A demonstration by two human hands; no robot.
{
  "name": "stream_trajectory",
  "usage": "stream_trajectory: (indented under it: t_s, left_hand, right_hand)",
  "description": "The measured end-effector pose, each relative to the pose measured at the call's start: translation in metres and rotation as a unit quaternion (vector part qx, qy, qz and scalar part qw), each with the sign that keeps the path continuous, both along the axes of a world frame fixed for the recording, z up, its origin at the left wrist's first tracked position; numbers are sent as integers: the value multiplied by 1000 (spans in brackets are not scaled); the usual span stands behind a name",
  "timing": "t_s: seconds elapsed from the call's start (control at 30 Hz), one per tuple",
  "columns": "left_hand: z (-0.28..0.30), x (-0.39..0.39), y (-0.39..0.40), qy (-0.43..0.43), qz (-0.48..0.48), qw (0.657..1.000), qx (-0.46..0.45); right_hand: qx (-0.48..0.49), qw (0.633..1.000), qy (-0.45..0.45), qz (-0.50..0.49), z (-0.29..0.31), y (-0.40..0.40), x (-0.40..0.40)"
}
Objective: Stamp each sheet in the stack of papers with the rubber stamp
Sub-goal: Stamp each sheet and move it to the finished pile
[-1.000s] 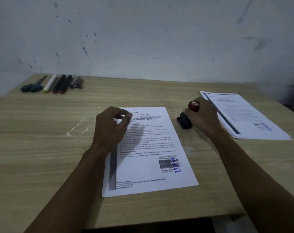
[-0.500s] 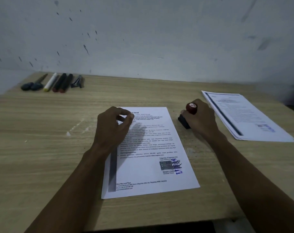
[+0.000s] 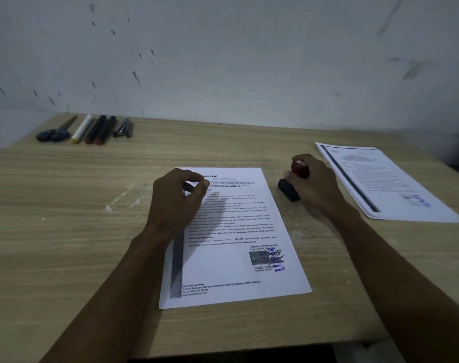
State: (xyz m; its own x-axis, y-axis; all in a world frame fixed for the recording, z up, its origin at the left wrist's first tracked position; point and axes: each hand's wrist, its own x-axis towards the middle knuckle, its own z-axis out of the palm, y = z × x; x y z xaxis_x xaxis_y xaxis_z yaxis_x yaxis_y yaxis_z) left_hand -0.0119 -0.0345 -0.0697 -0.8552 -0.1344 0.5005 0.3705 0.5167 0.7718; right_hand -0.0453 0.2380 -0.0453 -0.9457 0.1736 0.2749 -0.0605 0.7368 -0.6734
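Stamp held beside a printed sheet on a wooden desk

The right hand (image 3: 318, 185) grips the stamp (image 3: 293, 179), red knob on top, black base tilted on the desk (image 3: 65, 231) just right of the sheet (image 3: 238, 231); the sheet carries black text and a blue mark near its lower right; the left hand (image 3: 176, 203) rests on its upper left, fingers curled, thumb and forefinger nearly meeting, whether pinching paper I cannot tell; a pile of papers (image 3: 385, 182) lies to the right; scissors (image 3: 55, 131) and markers (image 3: 94, 129) sit at the far left.
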Motion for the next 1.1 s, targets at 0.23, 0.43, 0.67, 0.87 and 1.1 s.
stream_trajectory:
  t_s: [0.23,0.43,0.67,0.87,1.1]
  left_hand:
    - [-2,-3,0,-2,10,1000,-20]
    - [-2,-2,2,-10,10,1000,-27]
    - [-2,-1,3,-11,5,999,-30]
    - [-1,-1,3,-11,6,999,-34]
    - [0,0,3,-10,5,999,-33]
  right_hand:
    - [13,999,6,-39,-6,1,-8]
    - [22,996,19,-79,-9,1,-7]
    - [-7,993,36,-111,-8,-2,-2]
    - [13,993,29,-112,-6,-5,-1]
    - [-21,998,8,-66,-11,-3,-6]
